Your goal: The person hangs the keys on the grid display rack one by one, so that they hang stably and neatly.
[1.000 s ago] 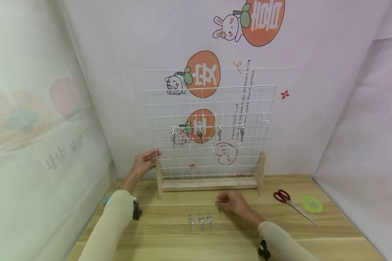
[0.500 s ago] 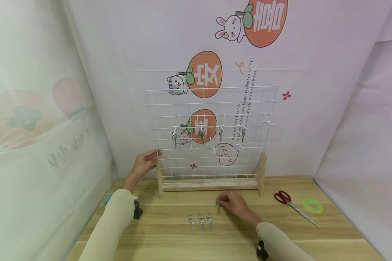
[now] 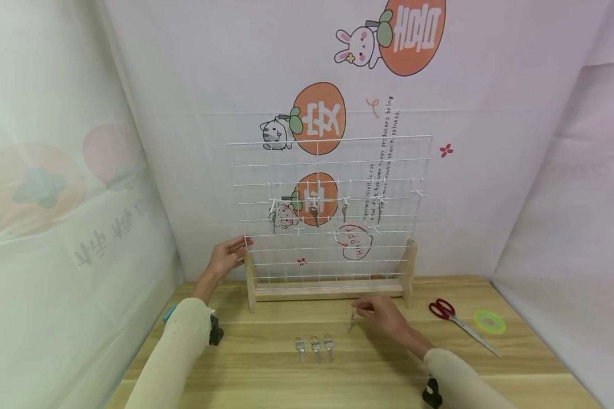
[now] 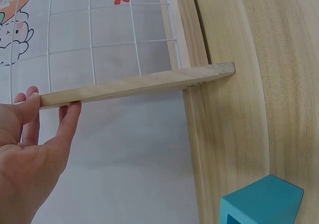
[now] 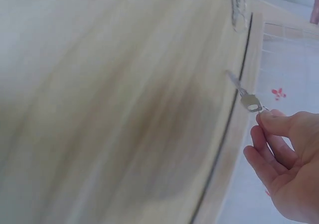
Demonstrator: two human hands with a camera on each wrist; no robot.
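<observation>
My right hand (image 3: 384, 315) pinches a silver key (image 5: 249, 102) by its ring between thumb and fingertips, held over the table in front of the rack. The key's blade points away from the fingers. At the left, my left hand (image 4: 42, 134) grips the upper end of the wooden side post (image 4: 134, 84) of a white wire grid rack (image 3: 327, 248). Three more keys with rings (image 3: 315, 347) lie in a row on the table, left of my right hand. Several keys (image 3: 314, 216) hang on the grid near white ties or hooks.
Red-handled scissors (image 3: 452, 318) and a yellow-green ring (image 3: 489, 321) lie on the wooden table (image 3: 266, 380) at the right. A teal block (image 4: 264, 201) sits near the left arm. A printed white cloth (image 3: 199, 113) hangs behind the rack.
My right hand has lifted the key a little and moved slightly right with it. The left hand has stayed on the post.
</observation>
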